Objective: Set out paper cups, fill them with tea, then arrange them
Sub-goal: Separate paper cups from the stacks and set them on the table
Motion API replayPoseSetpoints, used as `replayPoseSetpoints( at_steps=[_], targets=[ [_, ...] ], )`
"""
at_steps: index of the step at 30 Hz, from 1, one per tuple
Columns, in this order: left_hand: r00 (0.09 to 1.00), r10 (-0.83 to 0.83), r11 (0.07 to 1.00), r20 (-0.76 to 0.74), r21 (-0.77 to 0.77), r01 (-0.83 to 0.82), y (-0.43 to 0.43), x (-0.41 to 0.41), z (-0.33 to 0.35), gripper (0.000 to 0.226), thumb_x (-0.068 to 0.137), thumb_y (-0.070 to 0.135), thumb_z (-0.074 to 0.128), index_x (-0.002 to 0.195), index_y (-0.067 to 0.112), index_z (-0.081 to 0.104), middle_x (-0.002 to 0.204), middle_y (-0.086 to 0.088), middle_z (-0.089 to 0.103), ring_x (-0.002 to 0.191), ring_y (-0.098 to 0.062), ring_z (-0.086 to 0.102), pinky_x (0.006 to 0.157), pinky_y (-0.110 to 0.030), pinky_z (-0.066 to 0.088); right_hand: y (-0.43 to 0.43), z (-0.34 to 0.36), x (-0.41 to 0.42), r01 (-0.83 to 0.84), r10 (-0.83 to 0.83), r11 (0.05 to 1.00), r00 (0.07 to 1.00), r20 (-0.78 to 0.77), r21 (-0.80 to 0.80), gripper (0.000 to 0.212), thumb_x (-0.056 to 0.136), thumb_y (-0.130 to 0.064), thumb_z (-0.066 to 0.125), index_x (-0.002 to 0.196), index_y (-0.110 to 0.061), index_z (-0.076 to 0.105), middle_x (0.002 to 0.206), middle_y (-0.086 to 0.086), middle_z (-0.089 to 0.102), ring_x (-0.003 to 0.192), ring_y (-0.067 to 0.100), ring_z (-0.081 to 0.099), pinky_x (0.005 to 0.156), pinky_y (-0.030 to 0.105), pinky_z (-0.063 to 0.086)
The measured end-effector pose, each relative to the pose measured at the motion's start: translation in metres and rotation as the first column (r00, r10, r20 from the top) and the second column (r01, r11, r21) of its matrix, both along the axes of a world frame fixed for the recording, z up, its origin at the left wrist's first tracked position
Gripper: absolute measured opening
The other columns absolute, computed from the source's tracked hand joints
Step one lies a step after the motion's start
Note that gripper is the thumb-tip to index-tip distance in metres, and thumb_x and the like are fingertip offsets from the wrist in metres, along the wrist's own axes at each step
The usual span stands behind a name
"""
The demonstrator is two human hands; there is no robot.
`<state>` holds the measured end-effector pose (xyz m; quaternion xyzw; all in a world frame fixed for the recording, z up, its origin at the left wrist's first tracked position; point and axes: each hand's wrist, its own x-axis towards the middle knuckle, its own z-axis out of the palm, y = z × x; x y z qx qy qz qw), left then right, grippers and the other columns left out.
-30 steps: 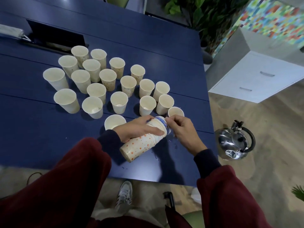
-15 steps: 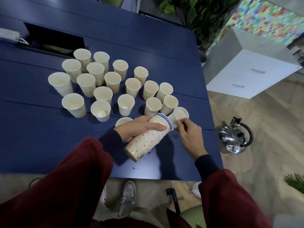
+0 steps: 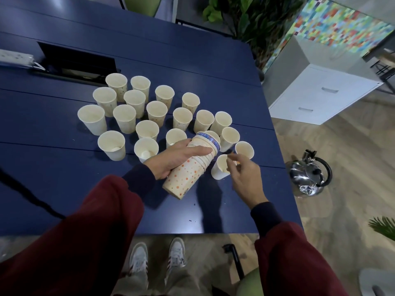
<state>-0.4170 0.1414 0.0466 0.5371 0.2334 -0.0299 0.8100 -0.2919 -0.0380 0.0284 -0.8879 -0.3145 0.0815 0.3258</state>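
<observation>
Several empty cream paper cups (image 3: 157,111) stand upright in a loose cluster on the dark blue table (image 3: 53,167). My left hand (image 3: 177,158) grips a tilted stack of nested cups (image 3: 191,171), dotted orange, its open end pointing up and away. Just right of the stack, my right hand (image 3: 243,175) pinches the rim of a single cup (image 3: 220,168) that sits on the table at the near right of the cluster. Another cup (image 3: 244,149) stands just behind it.
A steel kettle (image 3: 308,174) sits on the wooden floor right of the table. A white drawer cabinet (image 3: 320,95) and plants (image 3: 252,20) stand at the back right. An open cable hatch (image 3: 79,64) and a power strip (image 3: 15,57) lie at the table's far left.
My right hand has pulled one cup off the stack's mouth and brought it down to the table at the near right of the cluster. The stack in my left hand tilted slightly more upright.
</observation>
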Motion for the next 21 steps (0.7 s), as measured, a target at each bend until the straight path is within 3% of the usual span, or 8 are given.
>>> replayPoseSetpoints(
  at_steps=[3, 5, 8, 12, 16, 21],
  targets=[
    [0.999, -0.013, 1.0, 0.029, 0.008, 0.012, 0.004, -0.001, 0.004, 0.025, 0.092, 0.025, 0.07, 0.115, 0.017, 0.066, 0.09, -0.006, 0.073, 0.074, -0.019, 0.069, 0.065, -0.031, 0.057, 0.019, 0.031, -0.014, -0.03, 0.046, 0.985, 0.995, -0.088, 0.169, 0.02, 0.103, -0.026, 0.057, 0.112, -0.015, 0.071, 0.091, -0.008, 0.071, 0.079, 0.013, 0.07, 0.068, 0.032, 0.056],
    [0.998, -0.048, 0.999, 0.042, 0.026, 0.047, 0.006, 0.0, 0.006, 0.032, 0.089, 0.027, 0.073, 0.119, 0.018, 0.066, 0.096, -0.007, 0.074, 0.079, -0.019, 0.07, 0.068, -0.031, 0.057, 0.03, 0.047, -0.022, -0.066, 0.097, 0.976, 0.984, -0.146, 0.206, 0.021, 0.104, -0.024, 0.056, 0.109, -0.013, 0.073, 0.084, -0.01, 0.069, 0.074, 0.007, 0.068, 0.064, 0.023, 0.053],
    [0.993, -0.106, 0.994, 0.044, 0.046, 0.104, 0.009, 0.0, 0.007, 0.051, 0.081, 0.033, 0.076, 0.127, 0.016, 0.062, 0.106, -0.012, 0.073, 0.088, -0.023, 0.069, 0.072, -0.034, 0.056, 0.037, 0.059, -0.028, -0.109, 0.153, 0.967, 0.97, -0.189, 0.228, 0.026, 0.105, -0.021, 0.055, 0.09, -0.006, 0.07, 0.07, -0.003, 0.064, 0.056, 0.005, 0.057, 0.059, 0.028, 0.05],
    [0.99, -0.133, 0.99, 0.055, 0.044, 0.131, 0.013, -0.004, 0.012, 0.051, 0.08, 0.032, 0.076, 0.126, 0.016, 0.064, 0.1, -0.009, 0.073, 0.082, -0.02, 0.069, 0.067, -0.032, 0.055, 0.039, 0.064, -0.027, -0.114, 0.193, 0.952, 0.944, -0.268, 0.285, 0.029, 0.105, -0.02, 0.055, 0.083, -0.006, 0.068, 0.067, 0.0, 0.061, 0.056, 0.012, 0.054, 0.057, 0.024, 0.046],
    [0.991, -0.132, 0.987, 0.015, 0.094, 0.13, 0.022, -0.007, 0.016, 0.042, 0.082, 0.029, 0.078, 0.121, 0.017, 0.065, 0.095, -0.006, 0.074, 0.081, -0.019, 0.069, 0.07, -0.031, 0.055, 0.041, 0.06, -0.026, 0.039, 0.082, 0.922, 0.952, -0.294, 0.384, 0.028, 0.106, -0.018, 0.054, 0.091, 0.002, 0.067, 0.074, 0.009, 0.065, 0.063, 0.014, 0.061, 0.059, 0.023, 0.054],
    [0.999, -0.046, 0.995, -0.012, 0.093, 0.047, 0.038, -0.017, 0.014, 0.026, 0.089, 0.023, 0.073, 0.114, 0.016, 0.067, 0.097, -0.009, 0.074, 0.082, -0.019, 0.069, 0.07, -0.031, 0.057, 0.03, 0.053, -0.009, 0.116, -0.072, 0.925, 0.989, -0.132, 0.361, 0.022, 0.105, -0.022, 0.056, 0.091, -0.013, 0.07, 0.079, 0.003, 0.073, 0.072, 0.012, 0.069, 0.068, 0.029, 0.058]
  ],
)
